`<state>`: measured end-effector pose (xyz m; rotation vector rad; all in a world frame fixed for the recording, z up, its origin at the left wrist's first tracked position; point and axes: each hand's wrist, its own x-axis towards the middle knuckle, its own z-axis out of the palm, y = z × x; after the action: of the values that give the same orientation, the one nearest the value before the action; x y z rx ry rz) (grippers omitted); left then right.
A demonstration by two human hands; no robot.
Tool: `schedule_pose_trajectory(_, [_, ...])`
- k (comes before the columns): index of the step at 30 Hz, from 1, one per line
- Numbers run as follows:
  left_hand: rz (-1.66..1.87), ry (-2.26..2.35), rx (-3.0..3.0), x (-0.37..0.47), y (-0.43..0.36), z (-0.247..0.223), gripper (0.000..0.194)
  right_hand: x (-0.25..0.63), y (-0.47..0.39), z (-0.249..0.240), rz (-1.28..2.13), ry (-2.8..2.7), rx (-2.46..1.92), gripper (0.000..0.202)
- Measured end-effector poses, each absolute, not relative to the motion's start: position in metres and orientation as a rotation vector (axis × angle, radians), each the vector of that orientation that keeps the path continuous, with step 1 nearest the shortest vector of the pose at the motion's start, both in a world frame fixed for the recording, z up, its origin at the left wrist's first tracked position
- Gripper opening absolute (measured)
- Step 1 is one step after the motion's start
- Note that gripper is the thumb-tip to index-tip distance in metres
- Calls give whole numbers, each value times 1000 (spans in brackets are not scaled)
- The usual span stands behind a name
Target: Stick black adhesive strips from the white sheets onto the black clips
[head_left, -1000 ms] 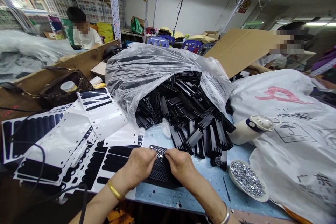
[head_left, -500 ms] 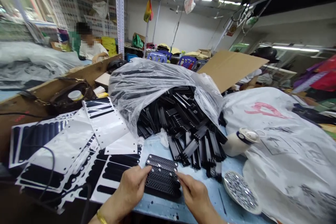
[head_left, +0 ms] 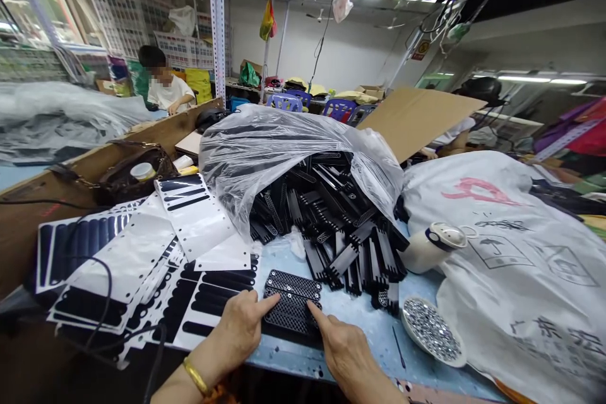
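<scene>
A small stack of black mesh-patterned strips (head_left: 292, 301) lies on the blue table (head_left: 360, 322) near its front edge. My left hand (head_left: 239, 328) touches the stack's left end with its fingertips. My right hand (head_left: 341, 346) touches the right end with an extended finger. Neither hand lifts anything. Just behind the stack, a heap of black comb-like pieces (head_left: 331, 221) spills from a clear plastic bag (head_left: 279, 145).
White backing sheets with black oval stickers (head_left: 156, 265) cover the table at left, with a black cable (head_left: 101, 303) across them. A dish of small silver studs (head_left: 432, 331) sits at right by a white tool (head_left: 433, 243) and a white sack (head_left: 521, 265). Other people sit behind.
The view has tilted up and shifted. My hands have slid down from on top of the stack to its two ends, fingers now spread at the edges.
</scene>
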<state>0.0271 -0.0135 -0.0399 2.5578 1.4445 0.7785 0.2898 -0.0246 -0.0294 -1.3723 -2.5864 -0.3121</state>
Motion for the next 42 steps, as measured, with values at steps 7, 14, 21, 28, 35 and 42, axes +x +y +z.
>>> schedule_pose_trajectory(7, [675, 1482, 2589, 27, -14, -46, 68, 290, -31, -27, -318, -2734, -1463, 78])
schedule_pose_trajectory(14, [686, 1479, 2538, 27, -17, -43, 70, 304, -34, -22, -385, -2710, -1521, 75])
schedule_pose_trajectory(21, [626, 1462, 2556, 27, -17, -39, 68, 303, -31, -21, -292, -2762, -1549, 78])
schedule_pose_trajectory(28, [548, 1533, 2574, 20, -15, -31, 71, 310, -28, -38, -314, -2634, -1351, 62])
schedule_pose_trajectory(35, [536, 1559, 2619, 9, -15, -31, 70, 309, -26, -45, -350, -2523, -1289, 54])
schedule_pose_trajectory(42, [522, 1522, 2528, 10, -12, -25, 59, 309, -20, -37, -142, -2416, -1260, 46])
